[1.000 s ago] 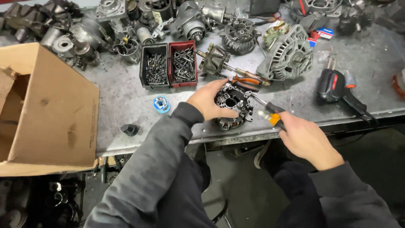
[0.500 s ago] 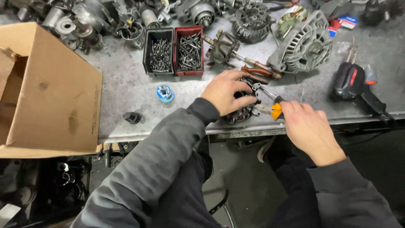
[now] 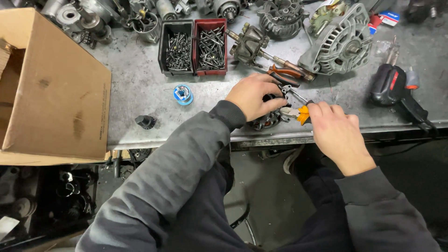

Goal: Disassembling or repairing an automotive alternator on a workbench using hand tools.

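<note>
**Midway through work on a small motor part**

Clearly the job is under way and not finished. The left hand (image 3: pixel 254 95) is curled down over a round metal motor part (image 3: pixel 267 119) that sits at the near edge of the table (image 3: pixel 140 88), its fingers closed around the top to hold it steady. The right hand (image 3: pixel 336 133) is closed around the orange-handled pliers (image 3: pixel 294 111), whose tip points into the part just under the left fingers. What the tip grips is hidden by the hand, so I cannot tell whether a wire or pin has come free.

Judging from this, the part is only being worked on: it is not apart, and no loose piece lies beside it. Just beyond the left hand lies a second pair of pliers (image 3: pixel 284 74) with red handles, untouched, next to a rotor (image 3: pixel 249 42). Further out from the left hand stand two trays of screws (image 3: pixel 193 46) and a small blue spool (image 3: pixel 183 94). Beyond the right hand rest a finned alternator housing (image 3: pixel 336 44) and a black and red power tool (image 3: pixel 394 86). A cardboard box (image 3: pixel 51 93) stands well off to the left.
</note>
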